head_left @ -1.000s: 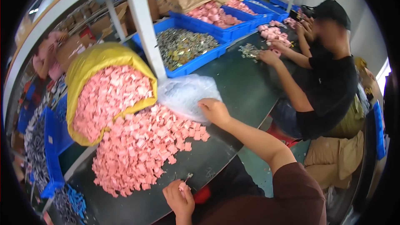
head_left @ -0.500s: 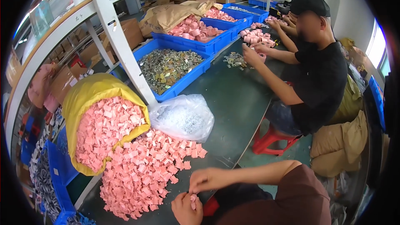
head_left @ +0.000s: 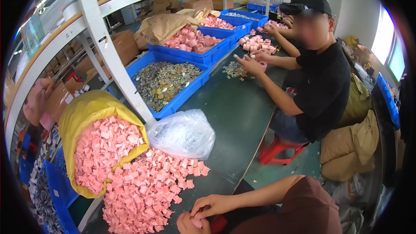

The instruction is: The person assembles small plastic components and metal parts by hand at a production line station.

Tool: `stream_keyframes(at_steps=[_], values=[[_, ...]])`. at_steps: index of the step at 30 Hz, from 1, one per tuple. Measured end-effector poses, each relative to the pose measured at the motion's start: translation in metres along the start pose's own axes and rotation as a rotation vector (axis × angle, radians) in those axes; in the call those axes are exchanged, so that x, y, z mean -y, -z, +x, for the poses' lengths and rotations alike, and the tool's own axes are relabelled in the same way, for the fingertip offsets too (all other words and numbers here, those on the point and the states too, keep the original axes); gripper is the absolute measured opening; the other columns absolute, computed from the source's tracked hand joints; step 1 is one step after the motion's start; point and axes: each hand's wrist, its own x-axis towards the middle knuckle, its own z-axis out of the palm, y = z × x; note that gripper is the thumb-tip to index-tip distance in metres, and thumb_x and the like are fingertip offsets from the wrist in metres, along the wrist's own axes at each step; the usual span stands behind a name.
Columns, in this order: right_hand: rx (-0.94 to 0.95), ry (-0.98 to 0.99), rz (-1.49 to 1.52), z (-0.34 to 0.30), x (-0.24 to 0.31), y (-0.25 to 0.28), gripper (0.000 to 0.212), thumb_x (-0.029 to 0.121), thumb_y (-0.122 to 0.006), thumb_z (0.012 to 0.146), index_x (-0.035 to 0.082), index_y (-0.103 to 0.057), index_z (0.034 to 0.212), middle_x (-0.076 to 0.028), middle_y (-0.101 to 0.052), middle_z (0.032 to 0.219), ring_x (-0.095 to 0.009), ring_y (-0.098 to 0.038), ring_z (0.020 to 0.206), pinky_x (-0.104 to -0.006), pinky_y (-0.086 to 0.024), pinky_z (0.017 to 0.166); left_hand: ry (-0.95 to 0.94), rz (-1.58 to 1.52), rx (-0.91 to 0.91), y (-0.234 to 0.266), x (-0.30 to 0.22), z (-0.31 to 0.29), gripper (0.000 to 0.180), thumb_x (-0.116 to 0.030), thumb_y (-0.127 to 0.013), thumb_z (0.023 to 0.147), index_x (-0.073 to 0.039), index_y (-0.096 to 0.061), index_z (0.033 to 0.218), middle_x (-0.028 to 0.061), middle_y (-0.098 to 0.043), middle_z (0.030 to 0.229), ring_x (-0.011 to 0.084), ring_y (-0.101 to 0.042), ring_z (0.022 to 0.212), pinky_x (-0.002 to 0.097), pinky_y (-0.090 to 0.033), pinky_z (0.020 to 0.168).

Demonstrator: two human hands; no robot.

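My left hand (head_left: 190, 226) is curled at the lower edge, closed round a small pink plastic piece (head_left: 197, 223). Over it rests my right hand (head_left: 211, 206), fingertips pressed together against the piece; whatever they pinch is too small to make out. Beside my hands, a heap of pink plastic pieces (head_left: 145, 193) spreads over the dark green table (head_left: 229, 141). The heap spills from a yellow sack (head_left: 71, 123) packed with the same pieces. Touching the heap's far side is a clear bag (head_left: 184, 134) of small pale blue parts.
Blue bins (head_left: 184, 94) with metal parts and pink rings line the table's far side, by a white shelf post (head_left: 108, 45). A co-worker in black (head_left: 323, 82) handles pink rings on a red stool (head_left: 277, 149). Brown sacks (head_left: 351, 149) lie behind.
My right hand has come down onto the left, and its fingers now meet the pink piece. The whole view has shifted slightly. The co-worker's hands have moved a little.
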Motion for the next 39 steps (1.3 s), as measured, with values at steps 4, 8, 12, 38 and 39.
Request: stream_keyframes(at_steps=[4, 8, 12, 38, 39], values=[[0.046, -0.089, 0.136, 0.006, -0.005, -0.003, 0.025, 0.024, -0.064, 0.097, 0.007, -0.067, 0.115, -0.002, -0.067, 0.104, -0.009, -0.060, 0.099, -0.0260, -0.048, 0.088, -0.002, -0.022, -0.050, 0.001, -0.002, 0.000, 0.035, -0.013, -0.068, 0.080, 0.001, -0.056, 0.110, 0.0220, -0.058, 0.112, 0.0428, -0.054, 0.109, 0.0500, -0.044, 0.097], [-0.028, -0.135, 0.072, 0.006, -0.010, -0.012, 0.017, 0.021, -0.064, 0.095, 0.006, -0.064, 0.103, 0.001, -0.064, 0.094, -0.007, -0.058, 0.088, -0.0254, -0.048, 0.081, -0.006, -0.049, -0.055, -0.001, -0.001, 0.000, 0.039, -0.012, -0.068, 0.079, 0.001, -0.055, 0.113, 0.0220, -0.059, 0.111, 0.0426, -0.054, 0.109, 0.0503, -0.044, 0.096], [-0.120, -0.170, 0.096, 0.007, -0.014, -0.025, 0.014, 0.020, -0.064, 0.093, 0.007, -0.061, 0.100, 0.002, -0.061, 0.089, -0.007, -0.055, 0.084, -0.0244, -0.047, 0.077, -0.013, -0.049, -0.096, -0.009, -0.001, 0.001, 0.035, -0.011, -0.068, 0.079, 0.001, -0.057, 0.110, 0.0212, -0.059, 0.111, 0.0419, -0.054, 0.108, 0.0497, -0.044, 0.095], [-0.069, 0.105, -0.134, 0.007, -0.030, -0.035, 0.015, 0.021, -0.061, 0.095, 0.006, -0.060, 0.095, -0.004, -0.060, 0.088, -0.013, -0.059, 0.077, -0.0293, -0.049, 0.069, -0.083, -0.120, 0.115, 0.035, 0.033, -0.018, 0.012, -0.010, -0.075, 0.081, -0.004, -0.067, 0.086, 0.0144, -0.065, 0.088, 0.0357, -0.059, 0.084, 0.0451, -0.043, 0.079], [-0.100, 0.141, -0.199, 0.005, -0.021, -0.034, 0.012, 0.017, -0.061, 0.096, 0.005, -0.061, 0.095, -0.005, -0.059, 0.090, -0.018, -0.060, 0.081, -0.0314, -0.050, 0.072, -0.118, -0.110, 0.026, 0.045, 0.036, -0.025, 0.013, -0.009, -0.076, 0.082, -0.004, -0.067, 0.089, 0.0132, -0.065, 0.090, 0.0335, -0.060, 0.084, 0.0442, -0.045, 0.081]])
